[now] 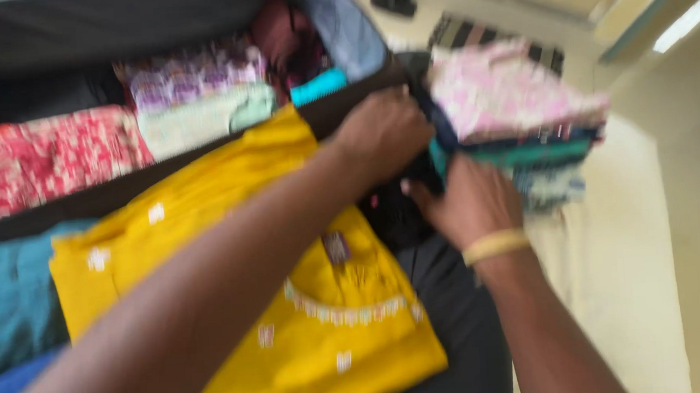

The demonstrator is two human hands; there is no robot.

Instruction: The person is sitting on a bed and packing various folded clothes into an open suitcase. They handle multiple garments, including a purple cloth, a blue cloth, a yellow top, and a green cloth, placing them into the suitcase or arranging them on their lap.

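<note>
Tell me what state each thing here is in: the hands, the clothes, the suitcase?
Left hand: gripping the stack's top edge.
Right hand: supporting the stack from below.
Stack of folded clothes: folded, held up.
Yellow garment: folded, lying flat.
Suitcase: open, packed with folded clothes.

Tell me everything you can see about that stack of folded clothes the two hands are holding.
The stack of folded clothes looks like soft cloth in several layers: a pink and white patterned piece on top, dark blue and teal pieces under it, and paler folds at the bottom. It sits level, at the right, above the pale floor and beside the open suitcase. The left hand presses on its near side and the right hand supports it from below, each grip closed on the cloth. The picture is blurred, so finer details cannot be made out.
</note>
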